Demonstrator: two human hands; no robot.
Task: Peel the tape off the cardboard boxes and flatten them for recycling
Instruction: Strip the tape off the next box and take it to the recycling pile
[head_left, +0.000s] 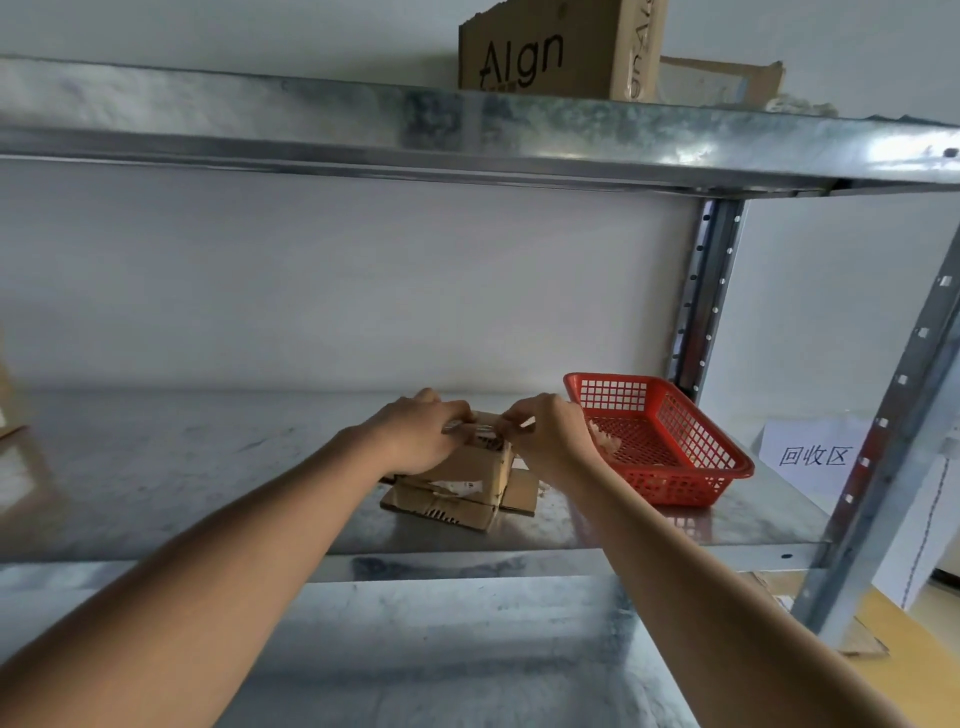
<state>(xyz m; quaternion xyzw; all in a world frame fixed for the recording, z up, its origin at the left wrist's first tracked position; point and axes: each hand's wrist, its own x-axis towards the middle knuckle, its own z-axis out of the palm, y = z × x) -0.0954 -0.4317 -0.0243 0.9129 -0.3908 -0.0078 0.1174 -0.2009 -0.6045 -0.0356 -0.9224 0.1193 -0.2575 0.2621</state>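
Observation:
A small brown cardboard box (470, 465) stands on the metal shelf (208, 467), on top of flattened cardboard pieces (441, 509). My left hand (421, 436) grips the box's top left side. My right hand (545, 436) pinches a strip of clear tape (485, 427) at the box's top edge. The two hands nearly meet above the box, and they hide most of its top.
A red plastic basket (675, 415) with crumpled tape inside sits just right of the box. A white paper sign (813, 454) hangs beyond the shelf post (701, 291). On the upper shelf (467, 135) stand a printed cardboard box (556, 52) and a torn one (722, 78).

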